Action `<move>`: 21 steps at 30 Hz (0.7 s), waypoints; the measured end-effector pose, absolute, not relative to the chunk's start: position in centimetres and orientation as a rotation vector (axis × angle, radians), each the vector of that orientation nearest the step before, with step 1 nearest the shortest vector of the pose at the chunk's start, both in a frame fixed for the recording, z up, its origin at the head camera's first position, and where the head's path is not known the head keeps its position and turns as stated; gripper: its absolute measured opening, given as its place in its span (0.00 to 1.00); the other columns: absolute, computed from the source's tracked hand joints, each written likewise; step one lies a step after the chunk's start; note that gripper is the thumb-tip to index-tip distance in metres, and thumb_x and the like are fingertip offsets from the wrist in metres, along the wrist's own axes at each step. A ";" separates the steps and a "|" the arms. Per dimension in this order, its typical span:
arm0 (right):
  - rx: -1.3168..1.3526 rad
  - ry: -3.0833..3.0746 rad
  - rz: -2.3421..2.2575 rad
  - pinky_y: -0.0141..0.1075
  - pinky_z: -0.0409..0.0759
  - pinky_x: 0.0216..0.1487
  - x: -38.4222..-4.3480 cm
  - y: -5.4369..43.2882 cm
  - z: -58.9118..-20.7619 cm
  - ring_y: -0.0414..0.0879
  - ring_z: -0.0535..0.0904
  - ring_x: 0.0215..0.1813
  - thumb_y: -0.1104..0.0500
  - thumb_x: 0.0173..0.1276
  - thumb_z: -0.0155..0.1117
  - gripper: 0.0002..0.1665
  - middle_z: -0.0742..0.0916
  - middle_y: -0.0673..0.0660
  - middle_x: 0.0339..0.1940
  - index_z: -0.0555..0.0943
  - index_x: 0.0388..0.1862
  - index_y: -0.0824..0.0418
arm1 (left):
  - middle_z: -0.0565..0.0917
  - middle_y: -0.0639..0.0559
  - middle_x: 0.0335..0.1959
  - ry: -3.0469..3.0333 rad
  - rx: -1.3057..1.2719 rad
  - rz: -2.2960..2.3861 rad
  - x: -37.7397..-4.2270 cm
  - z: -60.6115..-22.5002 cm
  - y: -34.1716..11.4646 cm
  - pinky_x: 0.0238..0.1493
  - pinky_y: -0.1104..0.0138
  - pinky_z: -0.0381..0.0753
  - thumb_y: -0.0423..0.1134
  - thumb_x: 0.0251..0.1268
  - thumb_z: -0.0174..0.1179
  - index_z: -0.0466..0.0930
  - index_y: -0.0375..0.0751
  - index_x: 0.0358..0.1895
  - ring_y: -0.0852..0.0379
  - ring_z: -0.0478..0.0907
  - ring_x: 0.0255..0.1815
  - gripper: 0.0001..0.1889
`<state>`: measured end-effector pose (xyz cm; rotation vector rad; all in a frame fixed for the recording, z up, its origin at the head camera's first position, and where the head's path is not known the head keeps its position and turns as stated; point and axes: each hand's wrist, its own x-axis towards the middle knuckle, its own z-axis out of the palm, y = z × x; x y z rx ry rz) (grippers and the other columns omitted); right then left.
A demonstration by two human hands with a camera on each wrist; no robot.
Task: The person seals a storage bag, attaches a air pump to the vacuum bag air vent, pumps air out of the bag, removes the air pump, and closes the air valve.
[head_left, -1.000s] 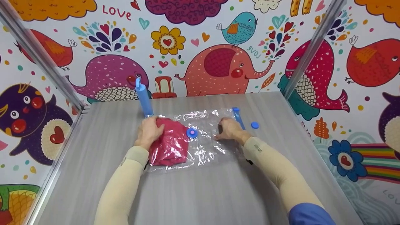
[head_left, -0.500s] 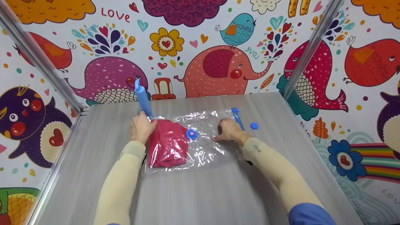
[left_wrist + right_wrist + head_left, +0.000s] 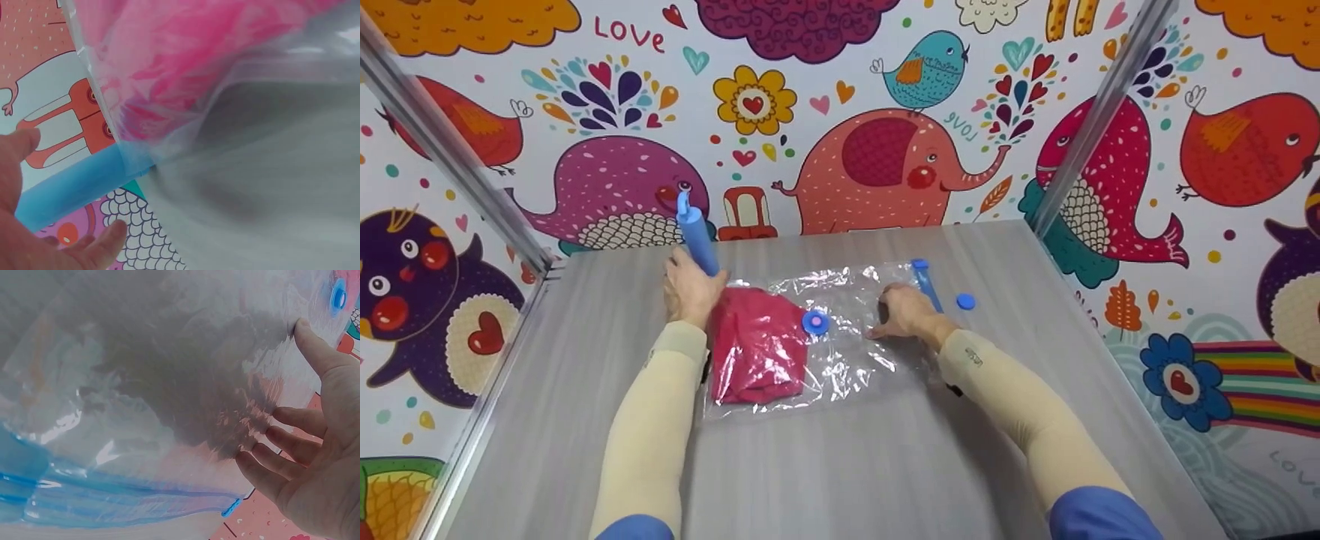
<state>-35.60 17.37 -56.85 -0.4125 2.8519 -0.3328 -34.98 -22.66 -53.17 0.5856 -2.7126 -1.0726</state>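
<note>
A clear plastic bag lies on the table with folded red cloth in its left part. A round blue valve sits on the bag near its middle. My left hand is at the lower end of a blue hand pump, which stands upright behind the bag's left corner. In the left wrist view, thumb and fingers spread either side of the pump without closing on it. The fingertips of my right hand rest on the bag's right part, fingers slightly bent and apart.
A blue zip strip runs along the bag's right end. Beyond it lies a small round blue cap. A patterned wall rises behind the grey table, with metal posts at the corners.
My left hand has come off the bag's left end and moved back and left to the pump's lower end. The right hand keeps its place on the bag.
</note>
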 end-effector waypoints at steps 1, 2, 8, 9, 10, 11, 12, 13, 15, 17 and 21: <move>-0.411 2.851 -0.334 0.46 0.90 0.57 -35.5 17.3 -56.8 0.51 0.85 0.51 0.30 0.60 0.87 0.42 0.89 0.57 0.52 0.87 0.58 0.60 | 0.64 0.27 0.87 -2.699 0.602 -1.093 -35.2 -53.1 -22.7 0.86 0.34 0.72 0.54 0.76 0.70 0.43 0.38 0.93 0.26 0.70 0.85 0.56; -0.409 2.851 -0.336 0.46 0.90 0.57 -35.5 17.3 -56.8 0.51 0.85 0.51 0.30 0.60 0.87 0.42 0.89 0.57 0.52 0.87 0.58 0.60 | 0.63 0.27 0.88 -2.685 0.616 -1.115 -35.3 -53.0 -22.8 0.87 0.35 0.70 0.54 0.76 0.70 0.41 0.38 0.93 0.26 0.69 0.86 0.57; -0.435 2.869 -0.330 0.47 0.90 0.59 -35.5 17.2 -56.7 0.52 0.86 0.53 0.30 0.59 0.87 0.42 0.89 0.58 0.54 0.88 0.56 0.60 | 0.62 0.30 0.90 -2.582 0.695 -1.281 -36.4 -52.2 -23.0 0.91 0.38 0.65 0.55 0.74 0.70 0.37 0.42 0.94 0.30 0.66 0.89 0.60; -0.457 2.876 -0.310 0.47 0.90 0.60 -35.5 17.2 -56.7 0.53 0.86 0.54 0.30 0.59 0.87 0.40 0.89 0.58 0.55 0.89 0.54 0.59 | 0.62 0.31 0.90 -2.570 0.713 -1.304 -36.6 -52.1 -23.0 0.91 0.38 0.65 0.56 0.75 0.70 0.37 0.42 0.94 0.30 0.66 0.89 0.59; -0.477 2.882 -0.292 0.48 0.90 0.60 -35.5 17.2 -56.7 0.53 0.87 0.54 0.29 0.59 0.87 0.39 0.90 0.58 0.56 0.89 0.51 0.59 | 0.62 0.31 0.90 -2.557 0.729 -1.324 -36.7 -52.0 -23.0 0.91 0.39 0.65 0.57 0.75 0.70 0.37 0.43 0.94 0.31 0.65 0.90 0.59; -0.495 2.885 -0.276 0.49 0.90 0.61 -35.5 17.2 -56.7 0.54 0.87 0.55 0.29 0.59 0.86 0.38 0.90 0.58 0.56 0.89 0.49 0.59 | 0.62 0.32 0.90 -2.543 0.745 -1.341 -36.9 -51.9 -23.0 0.91 0.39 0.65 0.57 0.75 0.70 0.38 0.43 0.93 0.31 0.66 0.90 0.59; -0.514 2.888 -0.258 0.50 0.90 0.61 -35.6 17.2 -56.8 0.54 0.87 0.55 0.29 0.59 0.86 0.36 0.91 0.59 0.57 0.90 0.46 0.58 | 0.62 0.32 0.90 -2.529 0.759 -1.354 -37.1 -51.8 -23.0 0.91 0.39 0.66 0.58 0.75 0.70 0.39 0.44 0.93 0.32 0.66 0.90 0.58; -0.529 2.893 -0.243 0.50 0.91 0.61 -35.6 17.2 -56.8 0.54 0.88 0.55 0.29 0.59 0.86 0.35 0.91 0.59 0.57 0.89 0.43 0.58 | 0.62 0.33 0.90 -2.522 0.770 -1.364 -37.3 -51.7 -22.9 0.92 0.39 0.66 0.58 0.75 0.70 0.39 0.44 0.93 0.32 0.65 0.90 0.58; -0.552 2.903 -0.205 0.50 0.91 0.62 -35.6 17.2 -56.9 0.54 0.88 0.56 0.29 0.59 0.86 0.33 0.91 0.59 0.58 0.89 0.38 0.56 | 0.61 0.33 0.91 -2.512 0.789 -1.377 -37.7 -51.6 -22.8 0.91 0.39 0.65 0.60 0.74 0.70 0.39 0.45 0.93 0.33 0.64 0.90 0.58; -0.543 2.901 -0.207 0.50 0.90 0.62 -35.6 17.3 -57.0 0.55 0.88 0.56 0.29 0.59 0.86 0.33 0.91 0.59 0.58 0.88 0.38 0.56 | 0.60 0.33 0.91 -2.498 0.809 -1.393 -38.2 -51.4 -22.6 0.91 0.38 0.65 0.60 0.74 0.70 0.39 0.45 0.93 0.33 0.64 0.91 0.59; -0.532 2.895 -0.199 0.51 0.90 0.67 -35.7 17.3 -57.0 0.57 0.88 0.62 0.29 0.60 0.86 0.35 0.90 0.61 0.64 0.89 0.43 0.57 | 0.55 0.34 0.93 -2.448 0.858 -1.448 -39.0 -51.0 -22.3 0.92 0.37 0.63 0.60 0.75 0.69 0.34 0.47 0.94 0.33 0.59 0.93 0.61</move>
